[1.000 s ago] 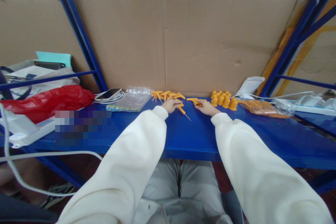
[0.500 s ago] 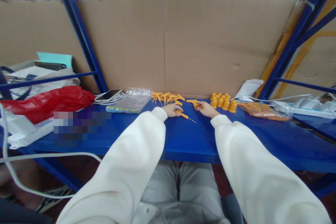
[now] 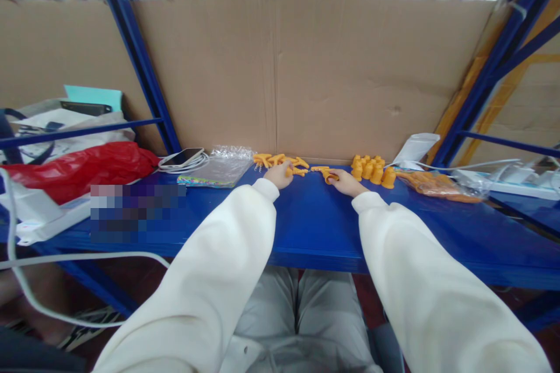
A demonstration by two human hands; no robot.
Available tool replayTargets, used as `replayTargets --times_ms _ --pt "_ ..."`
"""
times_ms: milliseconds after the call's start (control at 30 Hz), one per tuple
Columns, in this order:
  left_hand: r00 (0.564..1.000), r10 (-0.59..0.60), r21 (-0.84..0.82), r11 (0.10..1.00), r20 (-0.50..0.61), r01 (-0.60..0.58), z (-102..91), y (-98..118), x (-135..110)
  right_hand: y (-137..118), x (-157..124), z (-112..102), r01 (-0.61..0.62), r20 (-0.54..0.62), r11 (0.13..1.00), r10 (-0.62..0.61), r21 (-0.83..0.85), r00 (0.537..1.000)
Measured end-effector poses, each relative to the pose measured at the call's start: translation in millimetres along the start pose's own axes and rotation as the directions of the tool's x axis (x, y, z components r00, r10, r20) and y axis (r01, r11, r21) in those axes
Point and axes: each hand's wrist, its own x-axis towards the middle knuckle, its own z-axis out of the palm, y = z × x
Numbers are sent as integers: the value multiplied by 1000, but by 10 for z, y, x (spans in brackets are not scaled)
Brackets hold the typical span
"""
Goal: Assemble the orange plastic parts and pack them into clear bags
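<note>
My left hand is closed at the near side of a pile of orange corkscrews. Its fingertips pinch an orange-handled corkscrew, largely hidden by the fingers. Another orange piece lies just right of these fingers; whether it belongs to the held corkscrew I cannot tell. To the right, my right hand is closed on an orange bell-shaped cap, its open end towards me. A slim orange piece lies against or just behind the cap.
Several orange bell-shaped caps stand in rows right of my hands, beside a plastic bag of orange parts. Clear plastic bags, a phone and a white cable lie left. A cardboard panel closes the back of the blue table.
My left hand has moved back and slightly left towards the pile, carrying the corkscrew, whose spiral no longer shows plainly over the table. My right hand has stayed put with the cap.
</note>
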Motion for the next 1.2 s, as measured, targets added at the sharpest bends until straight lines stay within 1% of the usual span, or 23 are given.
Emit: replayTargets --times_ms 67,167,300,433,567,633,700,767,833,900,967,1033,1100,1133,1200 --pt "998 -40 -7 999 -38 40 1 14 -2 7 6 11 -8 -1 1000 8 3 1000" --pt "997 -54 -37 998 -62 51 -6 53 -8 5 4 20 -21 -2 1000 21 7 1000" --pt "996 -59 -49 997 -60 56 -12 77 -6 -4 -5 31 -15 -21 1000 16 21 1000" --pt "998 -40 -54 998 -56 37 0 51 13 -14 -11 39 -10 -32 1000 11 28 999" --pt "997 -46 -57 997 -62 42 22 20 30 -48 -29 -21 15 -42 999 -14 30 999" --pt "996 -51 -61 997 -72 46 33 10 34 -69 -43 -94 25 -104 1000 -23 15 994" --pt "995 -59 -64 996 -77 54 42 5 34 -75 -60 -186 -2 -209 1000 -5 -31 978" --pt "995 -73 -65 996 -72 68 46 6 29 -50 -81 -274 -80 -330 994 49 -79 943" --pt "994 -86 -64 995 -62 82 42 13 21 10 -101 -334 -186 -426 978 129 -95 895" --pt "994 -96 -63 994 -48 93 31 25 12 90 -118 -355 -281 -460 954 203 -108 865" --pt "994 -103 -62 993 -30 101 16 38 4 165 -129 -342 -350 -416 927 269 -132 869" --pt "994 -105 -58 993 -13 104 2 51 -2 211 -132 -318 -398 -324 905 336 -149 885" --pt "995 -104 -56 993 -3 103 -9 61 -6 225 -130 -301 -427 -240 891 385 -155 891" --pt "995 -102 -55 993 -1 102 -12 65 -8 224 -128 -298 -431 -217 889 395 -154 893" --pt "995 -100 -48 994 0 100 -17 73 -13 219 -123 -300 -420 -215 896 386 -145 897"
